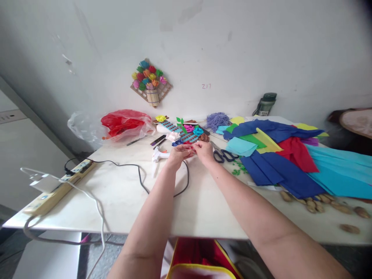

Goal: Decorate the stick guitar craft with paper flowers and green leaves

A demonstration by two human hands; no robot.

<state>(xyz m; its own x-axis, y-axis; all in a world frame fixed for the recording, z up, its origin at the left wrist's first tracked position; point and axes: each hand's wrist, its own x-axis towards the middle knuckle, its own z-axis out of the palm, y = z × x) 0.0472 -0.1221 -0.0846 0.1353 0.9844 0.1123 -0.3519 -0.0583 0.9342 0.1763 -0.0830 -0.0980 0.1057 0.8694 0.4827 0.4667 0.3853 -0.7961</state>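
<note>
My left hand (180,154) and my right hand (204,150) meet over the middle of the table, fingers closed and fingertips together. Between them shows a small red paper piece (188,143), partly hidden by my fingers. A white glue gun (160,155) lies just left of my left hand. To the right of my right hand are scissors (223,155) with dark handles. Just beyond my hands, paper flowers in white (173,136), blue (198,131), pink (188,128) and brown (204,138) lie around a striped woven strip (190,137).
Folded coloured paper (270,155) covers the table's right side, with walnuts (315,204) at its front. A power strip (58,190) and cables occupy the left, below a plastic bag (124,126). Purple shreds (217,121) and a bottle (266,104) stand near the wall.
</note>
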